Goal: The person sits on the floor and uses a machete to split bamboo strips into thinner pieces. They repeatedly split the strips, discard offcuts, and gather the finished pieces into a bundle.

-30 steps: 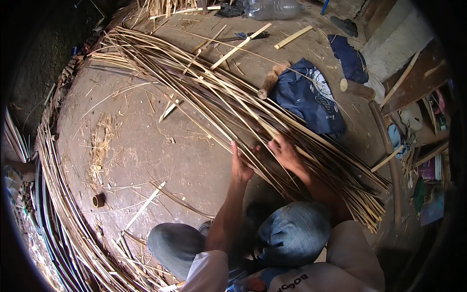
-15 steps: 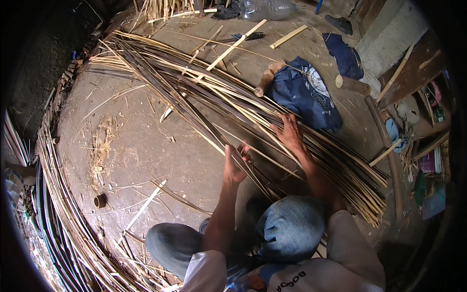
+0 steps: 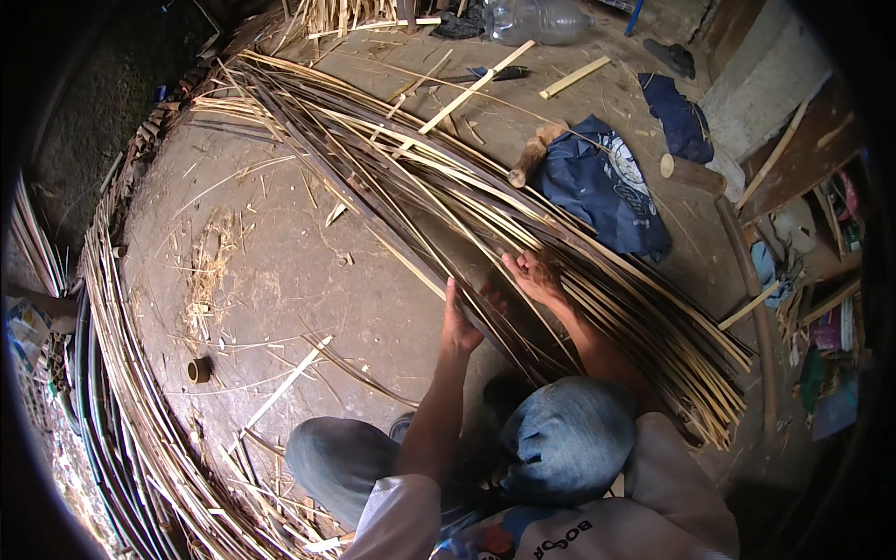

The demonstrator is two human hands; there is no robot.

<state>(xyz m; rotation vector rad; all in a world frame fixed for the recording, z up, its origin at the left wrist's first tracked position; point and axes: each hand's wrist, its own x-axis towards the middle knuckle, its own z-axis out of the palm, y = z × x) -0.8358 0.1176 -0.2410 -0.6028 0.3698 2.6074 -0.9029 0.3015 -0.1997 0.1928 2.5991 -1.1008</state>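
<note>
A long bundle of split bamboo strips (image 3: pixel 644 336), pale and dark brown, lies slantwise across the floor from far left to near right. Several strips (image 3: pixel 397 233) are gathered apart on the bundle's left side, running toward my knees. My left hand (image 3: pixel 464 324) is cupped round these, its thumb on the near side and its fingers beyond, partly hidden by the strips. At the left edge of the main bundle, my right hand (image 3: pixel 539 278) has its fingertips closed on a thin pale strip. The exact grip is partly hidden.
A dark blue cloth (image 3: pixel 597 187) and a short wooden piece (image 3: pixel 530 159) lie beyond the bundle. More long strips (image 3: pixel 126 373) curve along the left. A small brown cup-like ring (image 3: pixel 199 371) stands on the floor. A clear plastic bottle (image 3: pixel 537 21) lies at the back.
My right hand has come left and nearer, off the main bundle toward my left hand, drawing a thin strip over. My left hand stays round its strips. The view has shifted slightly.
</note>
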